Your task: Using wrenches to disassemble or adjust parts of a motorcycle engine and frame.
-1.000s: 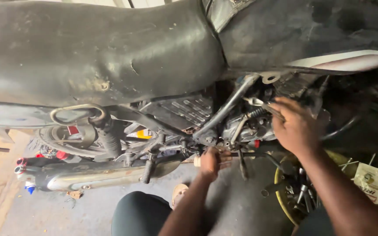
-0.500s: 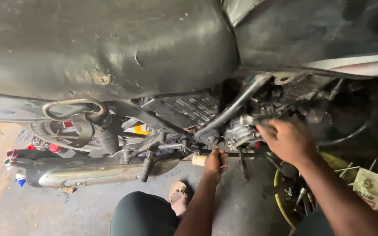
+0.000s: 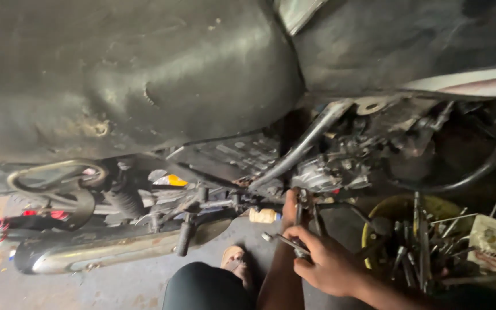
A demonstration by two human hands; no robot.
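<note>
A motorcycle with a worn black seat point(image 3: 144, 74) fills the view from above. My left hand point(image 3: 289, 208) reaches up under the engine point(image 3: 322, 172), closed around a tool with a cream handle point(image 3: 262, 216) that sticks out to its left. Lower down, my right hand point(image 3: 328, 264) grips a slim metal wrench point(image 3: 279, 240) whose head points left, just beside my left forearm. Both hands are below the engine, near the frame tube point(image 3: 305, 143).
A yellow bowl point(image 3: 391, 209) holding several metal tools stands at the right, with a small white packet point(image 3: 492, 241) beside it. The chrome exhaust point(image 3: 104, 252) lies at the lower left. My dark-clad knee point(image 3: 208, 287) and a sandalled foot point(image 3: 233, 258) are on the concrete floor.
My right hand has come down from the engine's upper right to below it and now holds the metal wrench. My left hand stayed under the engine. The view moved closer.
</note>
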